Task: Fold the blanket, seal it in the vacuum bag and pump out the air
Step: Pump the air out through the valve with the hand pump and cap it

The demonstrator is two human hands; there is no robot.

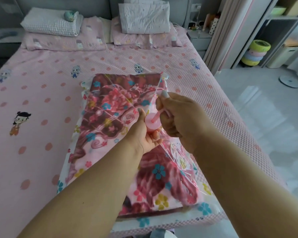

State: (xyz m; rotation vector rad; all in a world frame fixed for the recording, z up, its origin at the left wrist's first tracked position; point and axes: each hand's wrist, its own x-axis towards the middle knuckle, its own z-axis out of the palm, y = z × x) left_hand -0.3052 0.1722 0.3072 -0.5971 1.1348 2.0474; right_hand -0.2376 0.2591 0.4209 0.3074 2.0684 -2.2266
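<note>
While lying flat on the bed (110,62), sits near the front edge, slightly right of middle: bag (72,162) of clear film, printed with flowers, with folded blanket (113,107) inside. Looks light and soft, likely to give under pressure; film probably slippery and easy to crease, so best steadied at the pump body rather than tugged by a loose corner. Seems sealed already, though the closure cannot be made out clearly. Probably at the pumping stage.

Left hand (143,134): curled around the pink pump (152,121) barrel from the left and below, thumb up beside it, fingers wrapped underneath, holding it upright on the bag, presumably over the valve, which stays hidden. Right hand (177,115): closed in a fist around the pump handle (157,114), thumb on top, rod running down into the barrel. Handle partly raised. Both arms reach over the bag from the near side.

Beyond: pillows (96,28) at the headboard; shelves (282,23) and floor to the right.
</note>
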